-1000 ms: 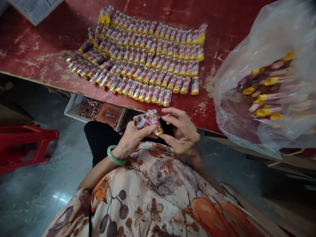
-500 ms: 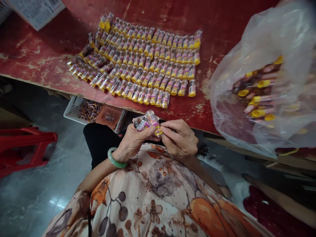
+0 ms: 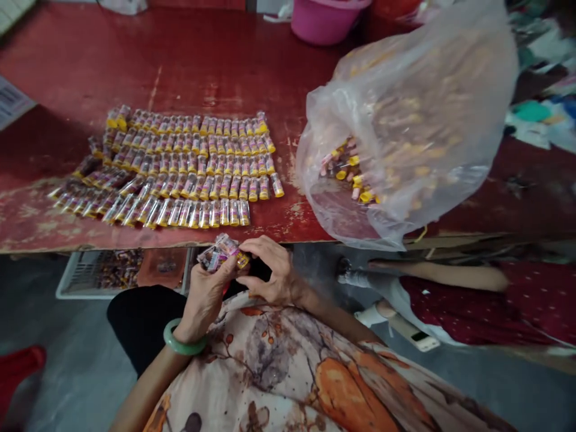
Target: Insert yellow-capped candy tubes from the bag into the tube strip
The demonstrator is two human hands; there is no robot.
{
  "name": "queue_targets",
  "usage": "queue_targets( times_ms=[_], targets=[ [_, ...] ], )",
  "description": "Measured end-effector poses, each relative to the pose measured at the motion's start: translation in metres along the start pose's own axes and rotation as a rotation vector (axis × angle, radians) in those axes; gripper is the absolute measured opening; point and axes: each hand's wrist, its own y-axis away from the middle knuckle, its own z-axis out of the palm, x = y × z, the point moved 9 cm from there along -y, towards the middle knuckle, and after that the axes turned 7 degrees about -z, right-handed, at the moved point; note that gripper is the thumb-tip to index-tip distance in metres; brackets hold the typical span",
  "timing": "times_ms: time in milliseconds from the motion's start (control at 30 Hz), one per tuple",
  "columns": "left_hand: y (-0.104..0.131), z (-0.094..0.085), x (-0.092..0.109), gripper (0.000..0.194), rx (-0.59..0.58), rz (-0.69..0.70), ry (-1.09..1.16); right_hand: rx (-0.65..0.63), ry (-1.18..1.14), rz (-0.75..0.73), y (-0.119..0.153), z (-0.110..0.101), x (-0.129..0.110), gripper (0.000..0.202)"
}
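Over my lap, my left hand [image 3: 209,294] is closed around a small clear tube [image 3: 231,246] with a printed label and a yellow end. Beside it in the same grip are other printed plastic pieces [image 3: 210,258], too blurred to tell apart. My right hand [image 3: 274,273] is at the tube's right side, thumb and forefinger spread, the forefinger's tip at the tube's edge. Beyond my hands, rows of similar yellow-ended tubes [image 3: 184,186] lie side by side on the red table [image 3: 198,72].
A large clear plastic bag [image 3: 432,138] with many yellow-ended tubes lies open on the right. Below the table edge is a white basket [image 3: 76,276] of small pieces. A pink bucket [image 3: 326,21] stands at the back. Another person's leg [image 3: 441,276] shows at right, a red stool [image 3: 20,366] at lower left.
The view has swung to the right, bringing the bag fully into sight. My right thumb and forefinger have parted from their pinch at the tube. My left hand keeps its hold.
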Motion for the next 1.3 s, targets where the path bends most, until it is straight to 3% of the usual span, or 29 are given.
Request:
queue_targets(
  times_ms=[200, 367, 533, 767, 867, 967, 1100, 1300],
  targets=[
    [-0.005, 0.04, 0.004, 0.024, -0.071, -0.086, -0.107, 0.262, 0.095, 0.243, 0.014, -0.029, 0.019, 0.02],
    [-0.018, 0.052, 0.002, 0.017, 0.007, -0.166, -0.12, 0.406, 0.075, 0.608, 0.039, -0.049, 0.066, 0.021],
    [-0.03, 0.04, -0.009, 0.012, 0.045, -0.207, -0.045, 0.313, 0.492, 0.66, 0.042, -0.045, 0.102, 0.016],
    [-0.028, 0.031, -0.007, 0.008, 0.057, -0.197, 0.04, 0.132, 0.525, 0.6, 0.022, -0.014, 0.123, 0.013],
    [-0.025, 0.033, -0.006, 0.015, 0.037, -0.173, 0.038, 0.124, 0.392, 0.599, 0.02, -0.023, 0.113, 0.015],
    [-0.022, 0.036, -0.006, 0.021, 0.036, -0.149, 0.009, 0.269, 0.024, 0.644, 0.025, -0.041, 0.098, 0.011],
    [-0.019, 0.048, -0.008, 0.03, -0.021, -0.138, -0.037, 0.226, -0.539, 0.708, 0.024, -0.024, 0.081, 0.032],
    [-0.022, 0.045, -0.016, 0.037, -0.006, -0.185, -0.1, 0.292, -0.506, 0.581, 0.018, -0.029, 0.076, 0.027]
  ],
)
